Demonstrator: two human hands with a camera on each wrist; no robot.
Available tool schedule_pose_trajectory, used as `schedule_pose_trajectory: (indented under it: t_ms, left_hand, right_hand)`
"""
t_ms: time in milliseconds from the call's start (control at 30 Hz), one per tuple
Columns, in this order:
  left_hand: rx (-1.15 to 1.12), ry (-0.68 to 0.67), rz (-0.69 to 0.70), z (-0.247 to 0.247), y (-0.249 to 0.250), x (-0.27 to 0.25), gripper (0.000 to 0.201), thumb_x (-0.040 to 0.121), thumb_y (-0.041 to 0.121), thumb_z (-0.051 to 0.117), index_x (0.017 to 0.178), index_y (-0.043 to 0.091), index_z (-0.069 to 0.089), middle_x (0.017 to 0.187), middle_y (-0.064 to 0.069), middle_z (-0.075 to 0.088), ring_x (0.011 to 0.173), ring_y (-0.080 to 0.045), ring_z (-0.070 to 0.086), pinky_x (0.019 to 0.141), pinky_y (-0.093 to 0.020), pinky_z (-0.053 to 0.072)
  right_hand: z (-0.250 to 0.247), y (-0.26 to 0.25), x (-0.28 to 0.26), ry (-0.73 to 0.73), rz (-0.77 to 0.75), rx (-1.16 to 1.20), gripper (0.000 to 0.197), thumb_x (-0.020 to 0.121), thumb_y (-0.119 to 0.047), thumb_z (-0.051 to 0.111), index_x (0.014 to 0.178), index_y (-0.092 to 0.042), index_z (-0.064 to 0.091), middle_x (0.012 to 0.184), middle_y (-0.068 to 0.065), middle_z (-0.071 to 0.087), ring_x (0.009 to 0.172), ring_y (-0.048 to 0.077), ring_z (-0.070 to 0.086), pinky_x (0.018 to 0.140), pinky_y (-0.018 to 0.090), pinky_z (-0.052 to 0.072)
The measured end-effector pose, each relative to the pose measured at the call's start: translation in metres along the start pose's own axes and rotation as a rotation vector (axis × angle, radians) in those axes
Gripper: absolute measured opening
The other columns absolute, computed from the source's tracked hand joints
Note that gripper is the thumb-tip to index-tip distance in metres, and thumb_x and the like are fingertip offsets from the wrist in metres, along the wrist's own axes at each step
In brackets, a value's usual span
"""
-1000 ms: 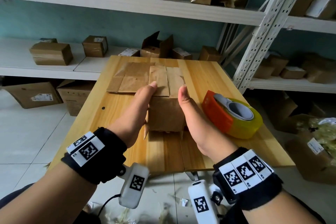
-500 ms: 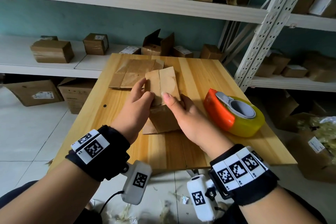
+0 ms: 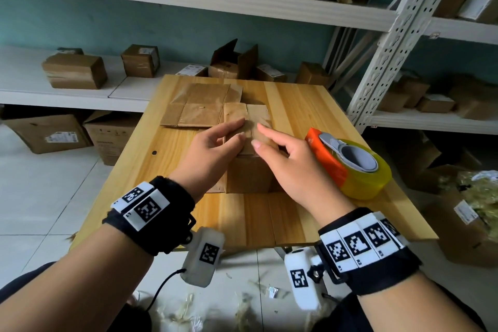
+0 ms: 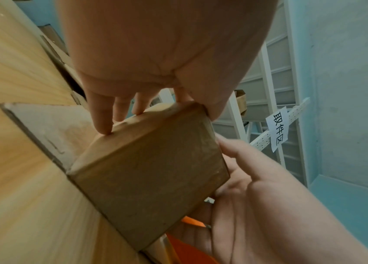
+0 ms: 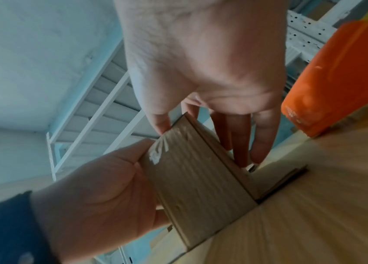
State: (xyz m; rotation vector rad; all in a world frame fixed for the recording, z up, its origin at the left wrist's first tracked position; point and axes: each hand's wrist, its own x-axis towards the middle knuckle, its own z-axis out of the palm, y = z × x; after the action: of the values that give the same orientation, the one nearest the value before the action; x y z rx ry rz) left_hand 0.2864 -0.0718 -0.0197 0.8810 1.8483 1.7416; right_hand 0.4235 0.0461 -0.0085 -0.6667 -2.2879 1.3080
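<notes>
A small brown cardboard box (image 3: pixel 248 175) stands in the middle of the wooden table (image 3: pixel 269 226). Its two top flaps (image 3: pixel 248 118) lie side by side with a seam between them. My left hand (image 3: pixel 215 143) lies on the left flap with straight fingers; in the left wrist view its fingertips (image 4: pixel 106 128) press the box (image 4: pixel 151 187) top. My right hand (image 3: pixel 285 159) is at the right flap, thumb (image 5: pixel 160 125) on the box (image 5: pixel 200 178) top edge and straight fingers (image 5: pixel 259 142) down the side. A bottom flap (image 4: pixel 43 135) splays onto the table.
An orange tape dispenser with a yellowish roll (image 3: pixel 350 164) lies just right of the box. Flattened cardboard (image 3: pixel 196 108) lies on the far half of the table. White shelves (image 3: pixel 129 91) with boxes run behind and to the right. Cartons (image 3: pixel 48 135) and scraps sit on the floor.
A second ago both hands flanked the box with thumbs up beside raised flaps. They have since moved up and inward, and now lie over the flaps on top.
</notes>
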Motion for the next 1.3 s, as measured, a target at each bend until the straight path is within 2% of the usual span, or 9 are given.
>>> schedule_pose_trajectory:
  t_ms: [67,233,500,633,767,867,1000,1100,1300]
  left_hand:
    - [-0.009,0.004,-0.004,0.000,0.002,0.000,0.034,0.104,0.028,0.064,0.137,0.033,0.068,0.136,0.011,0.066,0.120,-0.007,0.065,0.095,-0.021,0.056]
    - [0.077,0.094,0.049,0.007,-0.001,0.003,0.040,0.100,0.042,0.068,0.139,0.035,0.066,0.135,0.022,0.064,0.129,0.001,0.057,0.114,-0.035,0.048]
    - [0.183,0.394,0.090,0.008,0.011,0.003,0.071,0.084,0.075,0.066,0.140,0.032,0.055,0.138,0.003,0.059,0.133,-0.020,0.052,0.109,-0.048,0.050]
    - [0.005,0.491,0.306,0.010,0.025,-0.004,0.017,0.095,0.039,0.068,0.105,0.027,0.062,0.100,0.005,0.064,0.095,-0.012,0.061,0.084,-0.042,0.057]
    - [-0.271,0.368,0.327,0.020,0.040,-0.015,0.006,0.094,0.020,0.066,0.089,0.021,0.065,0.076,0.005,0.062,0.067,-0.011,0.054,0.060,-0.027,0.045]
    - [-0.295,0.164,0.211,0.029,0.046,-0.024,0.016,0.102,0.014,0.059,0.088,0.015,0.067,0.069,0.001,0.060,0.056,-0.010,0.047,0.051,-0.023,0.038]
    - [-0.336,-0.054,0.150,0.044,0.040,-0.031,0.020,0.105,0.017,0.056,0.092,0.012,0.070,0.077,-0.007,0.066,0.061,-0.018,0.052,0.055,-0.029,0.041]
    - [-0.301,-0.111,0.055,0.063,0.034,-0.030,0.018,0.104,0.016,0.057,0.096,0.008,0.071,0.079,-0.007,0.067,0.063,-0.019,0.055,0.058,-0.029,0.046]
    - [-0.153,-0.211,-0.120,0.089,0.020,-0.015,0.020,0.105,0.018,0.058,0.105,0.004,0.072,0.089,-0.005,0.076,0.066,-0.014,0.061,0.060,-0.026,0.047]
  right_hand:
    - [0.002,0.000,0.001,0.014,0.003,0.003,0.051,0.102,-0.054,0.059,0.152,-0.047,0.051,0.160,-0.022,0.046,0.140,-0.007,0.038,0.115,0.022,0.035]
    - [0.008,0.001,0.000,-0.081,0.008,-0.003,0.065,0.101,-0.065,0.055,0.159,-0.056,0.028,0.168,-0.026,0.028,0.151,-0.003,0.025,0.116,0.028,0.027]
    - [0.008,-0.013,-0.002,0.058,-0.053,0.012,0.070,0.102,-0.056,0.059,0.164,-0.040,0.030,0.166,-0.017,0.036,0.141,-0.005,0.031,0.105,0.020,0.031]
    - [0.006,-0.015,-0.007,0.089,-0.058,0.033,0.084,0.097,-0.065,0.058,0.167,-0.037,0.022,0.170,-0.010,0.032,0.151,0.009,0.032,0.112,0.028,0.035]
    - [-0.002,-0.015,-0.008,0.135,0.001,0.054,0.094,0.092,-0.074,0.053,0.167,-0.040,0.009,0.173,-0.003,0.025,0.156,0.021,0.029,0.117,0.040,0.036]
    - [-0.006,-0.011,-0.007,0.207,0.020,0.070,0.096,0.087,-0.084,0.049,0.165,-0.038,0.019,0.166,0.002,0.039,0.148,0.024,0.043,0.118,0.050,0.041]
    - [-0.020,-0.009,-0.011,0.350,-0.017,-0.008,0.057,0.101,-0.071,0.043,0.135,-0.028,0.061,0.118,-0.008,0.068,0.108,0.008,0.062,0.095,0.038,0.053]
    - [-0.035,-0.005,-0.010,0.439,-0.029,-0.214,0.057,0.102,-0.074,0.035,0.108,-0.029,0.069,0.096,-0.008,0.071,0.097,0.016,0.066,0.088,0.042,0.055]
    - [-0.071,0.034,0.003,0.311,0.286,-0.601,0.068,0.090,-0.074,0.054,0.141,-0.030,0.054,0.138,0.008,0.060,0.127,0.035,0.054,0.107,0.056,0.047]
